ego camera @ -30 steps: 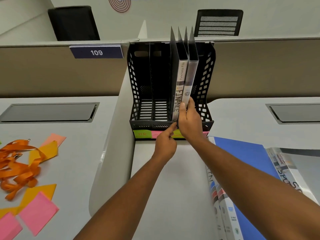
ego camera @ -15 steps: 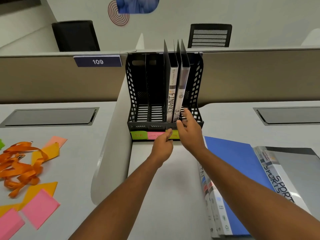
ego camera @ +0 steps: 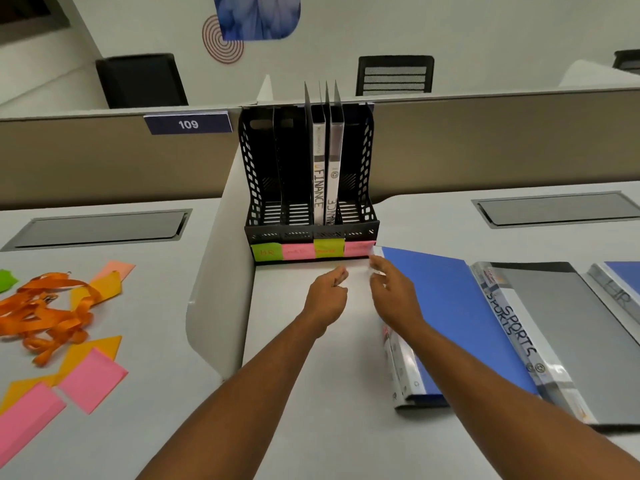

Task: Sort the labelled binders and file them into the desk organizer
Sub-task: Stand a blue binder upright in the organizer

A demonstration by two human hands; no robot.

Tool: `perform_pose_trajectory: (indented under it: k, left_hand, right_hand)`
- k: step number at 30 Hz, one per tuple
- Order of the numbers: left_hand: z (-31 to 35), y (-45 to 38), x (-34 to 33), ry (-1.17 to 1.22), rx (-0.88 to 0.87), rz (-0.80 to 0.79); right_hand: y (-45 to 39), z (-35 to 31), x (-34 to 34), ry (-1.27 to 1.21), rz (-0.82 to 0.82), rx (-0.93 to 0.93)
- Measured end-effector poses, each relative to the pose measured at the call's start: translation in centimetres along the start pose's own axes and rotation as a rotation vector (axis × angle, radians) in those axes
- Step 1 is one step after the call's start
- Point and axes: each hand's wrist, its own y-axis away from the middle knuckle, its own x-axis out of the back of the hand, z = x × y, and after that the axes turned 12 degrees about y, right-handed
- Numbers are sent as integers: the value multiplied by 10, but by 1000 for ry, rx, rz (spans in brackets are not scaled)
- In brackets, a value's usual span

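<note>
Open-plan office; desk partition [ego camera: 104, 161], numbered plate [ego camera: 188, 124], mesh chair [ego camera: 394, 75]

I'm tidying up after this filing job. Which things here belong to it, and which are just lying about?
Part of the job:
desk organizer
two filed FINANCE binders
blue binder
SPORTS binder
HR binder
slot labels

Lying about:
orange lanyard
loose sticky notes

The desk organizer [ego camera: 363, 174] is black with perforated sides; sticky labels [ego camera: 313, 250] along its base run green, pink, yellow-green, pink. Two binders [ego camera: 327, 174] inside have white and grey spines lettered in black. A blue binder [ego camera: 446, 306] lies beside a grey binder [ego camera: 568, 327]. Orange lanyards [ego camera: 45, 313] sit among pink and orange notes [ego camera: 91, 377] on the white table [ego camera: 311, 393].
</note>
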Motion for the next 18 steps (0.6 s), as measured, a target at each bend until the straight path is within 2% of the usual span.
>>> perform_pose_trajectory:
  k: [6, 11, 18]
  left_hand:
    - [-14, 17, -19, 27, 61, -14]
    - [-23, 35, -41, -45, 116, -85]
    - [-37, 51, -74, -101, 176, -141]
  right_hand:
    - [17, 28, 23, 10, 69, -89]
    - [31, 69, 27, 271, 2, -170]
    - [54, 97, 30, 365, -19, -82]
